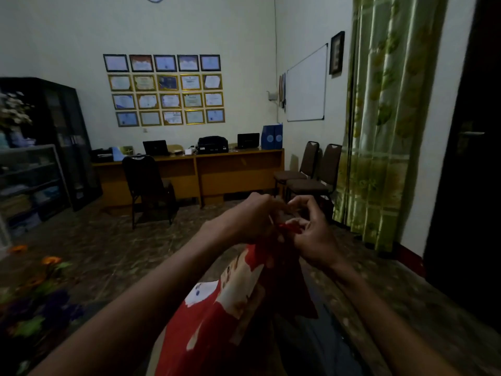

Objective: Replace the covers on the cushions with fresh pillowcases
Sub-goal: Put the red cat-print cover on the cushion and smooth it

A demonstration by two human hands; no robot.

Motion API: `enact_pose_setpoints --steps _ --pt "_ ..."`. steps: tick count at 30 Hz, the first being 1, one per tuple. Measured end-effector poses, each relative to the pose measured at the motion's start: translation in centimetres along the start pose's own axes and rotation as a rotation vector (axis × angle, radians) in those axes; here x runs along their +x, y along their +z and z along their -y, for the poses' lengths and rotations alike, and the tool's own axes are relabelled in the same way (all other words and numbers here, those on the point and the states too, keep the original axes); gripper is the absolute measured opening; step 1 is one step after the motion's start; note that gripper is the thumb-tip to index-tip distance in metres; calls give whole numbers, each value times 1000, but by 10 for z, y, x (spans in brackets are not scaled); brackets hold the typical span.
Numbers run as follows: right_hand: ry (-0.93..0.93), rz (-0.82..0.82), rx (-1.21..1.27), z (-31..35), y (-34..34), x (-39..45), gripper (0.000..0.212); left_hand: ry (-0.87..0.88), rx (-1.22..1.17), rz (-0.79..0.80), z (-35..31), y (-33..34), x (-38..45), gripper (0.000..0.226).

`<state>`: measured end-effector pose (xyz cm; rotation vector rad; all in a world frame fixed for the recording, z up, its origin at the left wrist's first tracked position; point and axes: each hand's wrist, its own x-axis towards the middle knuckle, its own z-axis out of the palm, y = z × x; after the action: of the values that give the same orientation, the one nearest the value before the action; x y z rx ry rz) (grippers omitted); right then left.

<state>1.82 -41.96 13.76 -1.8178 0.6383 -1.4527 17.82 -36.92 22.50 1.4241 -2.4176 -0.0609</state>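
Note:
A cushion in a red cover with white cartoon print (217,308) stands up from my lap, its far end raised in front of me. My left hand (254,218) and my right hand (311,234) meet at that top end, and both pinch the red fabric at the cover's edge. The fingers hide the exact spot they grip, so a zip or opening cannot be made out. The room is dim.
A floral-patterned cloth (35,302) lies on the floor at my left. A dark chair (146,183) stands before a long wooden desk (217,172). Two chairs (311,175) line the right wall by a green curtain (379,126). A shelf unit (29,183) is at far left.

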Motion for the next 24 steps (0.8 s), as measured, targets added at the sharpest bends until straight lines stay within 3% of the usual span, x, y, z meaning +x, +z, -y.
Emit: enact_pose_setpoints --steps 4,8,13,16,19,20,21,23,24 --pt "108 -87 63 -27 7 -31 69 14 120 55 -3 3 5 35" --pt "212 -46 -106 -45 13 -54 73 24 91 -13 10 1 -9 28" --pt "301 64 -328 -37 5 -38 29 -124 68 -144 51 -2 -44 24" --pt "174 129 -429 -6 5 -20 38 -279 -65 -59 56 -5 -64 39" --pt "75 188 -460 30 7 -6 44 -189 -76 -71 38 -11 -61 80" --pt "43 192 -458 40 8 -3 45 -179 -93 -45 31 -12 -56 84" --pt "19 179 -449 48 8 0 46 -184 -109 -22 24 -14 -50 74" --pt "-29 90 -407 58 7 2 49 -193 -91 -31 15 -19 -37 27" --pt "-55 5 -382 59 6 2 53 -174 -74 -94 11 -23 -30 20"
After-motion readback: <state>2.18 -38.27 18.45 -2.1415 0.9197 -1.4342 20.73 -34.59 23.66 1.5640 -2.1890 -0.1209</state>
